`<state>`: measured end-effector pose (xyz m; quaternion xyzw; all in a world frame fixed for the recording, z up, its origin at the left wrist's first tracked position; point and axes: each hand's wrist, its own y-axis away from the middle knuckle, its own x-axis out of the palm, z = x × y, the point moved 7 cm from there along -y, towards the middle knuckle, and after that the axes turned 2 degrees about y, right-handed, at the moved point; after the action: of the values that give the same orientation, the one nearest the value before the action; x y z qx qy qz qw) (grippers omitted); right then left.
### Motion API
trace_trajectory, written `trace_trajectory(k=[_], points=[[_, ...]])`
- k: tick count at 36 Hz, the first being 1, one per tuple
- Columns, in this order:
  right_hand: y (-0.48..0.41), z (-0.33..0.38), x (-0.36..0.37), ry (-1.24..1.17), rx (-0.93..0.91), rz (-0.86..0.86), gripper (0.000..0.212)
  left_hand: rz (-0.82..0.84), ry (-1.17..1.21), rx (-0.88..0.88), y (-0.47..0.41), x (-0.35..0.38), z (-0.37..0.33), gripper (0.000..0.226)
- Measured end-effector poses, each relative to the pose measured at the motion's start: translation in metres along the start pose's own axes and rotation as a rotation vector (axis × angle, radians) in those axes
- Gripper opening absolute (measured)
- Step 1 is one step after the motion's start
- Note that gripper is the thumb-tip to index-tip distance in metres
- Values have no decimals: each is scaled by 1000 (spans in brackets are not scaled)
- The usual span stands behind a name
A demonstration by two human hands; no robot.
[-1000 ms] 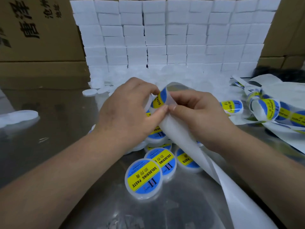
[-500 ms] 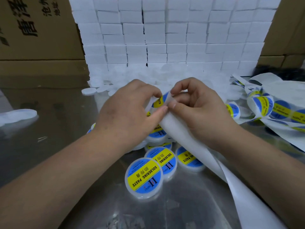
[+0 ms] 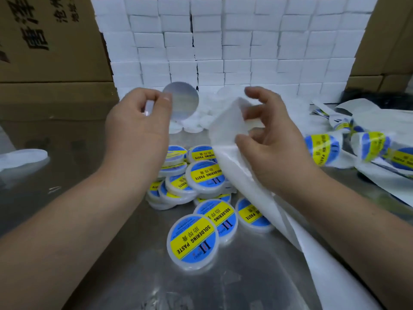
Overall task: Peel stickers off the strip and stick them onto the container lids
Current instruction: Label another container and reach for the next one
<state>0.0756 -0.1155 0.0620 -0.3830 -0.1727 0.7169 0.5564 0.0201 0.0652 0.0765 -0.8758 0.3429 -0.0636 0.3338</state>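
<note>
Sticker (image 3: pixel 182 101) now peeled off strip (image 3: pixel 245 186), pinched by left hand (image 3: pixel 134 130); right hand (image 3: pixel 274 153) apparently grips strip, ready for sticking.

Wall of stacked white blocks (image 3: pixel 245 41); printed cardboard boxes (image 3: pixel 44 41) alongside; reflective metal tabletop (image 3: pixel 257 276)

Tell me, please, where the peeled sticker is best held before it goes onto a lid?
Pinch the sticker at its very rim, from the left, as the left hand does. It is a thin round disc free of the strip, so an edge pinch likely leaves most of its face clear to press down.
</note>
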Motion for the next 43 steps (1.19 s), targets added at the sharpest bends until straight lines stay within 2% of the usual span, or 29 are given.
trace_trajectory(k=[4, 6, 9, 13, 15, 17, 22, 25, 31, 34, 37, 40, 43], points=[[-1, -1, -18, 129, -10, -185, 65, 55, -9, -27, 4, 6, 4, 22], [-2, 7, -21, 183, -66, -217, 63, 80, -36, -13, 7, 8, 2, 21], [-2, 12, -12, 153, -119, -140, 50, 103, -83, 34, 11, 11, -3, 20], [1, -1, 2, 91, 37, 27, 48, 110, -163, 156, 18, 12, -12, 13], [2, -2, 4, 3, 84, 58, 38, 100, -169, 218, 21, 11, -18, 14], [1, -1, 2, -107, 121, 54, 28, 100, -183, 247, 21, 11, -21, 19], [1, -5, -4, -250, 199, -15, 33, 134, -214, 282, 22, 13, -23, 28], [0, -8, -7, -233, 220, -91, 32, 151, -247, 309, 23, 15, -25, 34], [0, -10, -7, -175, 232, -129, 25, 177, -312, 305, 23, 22, -21, 35], [0, -11, -17, -174, 226, -236, 27, 147, -245, 187, 18, 18, -12, 32], [-2, -11, -26, -253, 222, -290, 34, 126, 14, 21, 12, 15, -4, 22], [-2, -7, -15, -278, 207, -174, 38, 153, 282, -68, 12, 20, -3, 16], [-1, -5, 1, -318, 219, -13, 40, 242, 435, -123, 14, 28, -1, 20]])
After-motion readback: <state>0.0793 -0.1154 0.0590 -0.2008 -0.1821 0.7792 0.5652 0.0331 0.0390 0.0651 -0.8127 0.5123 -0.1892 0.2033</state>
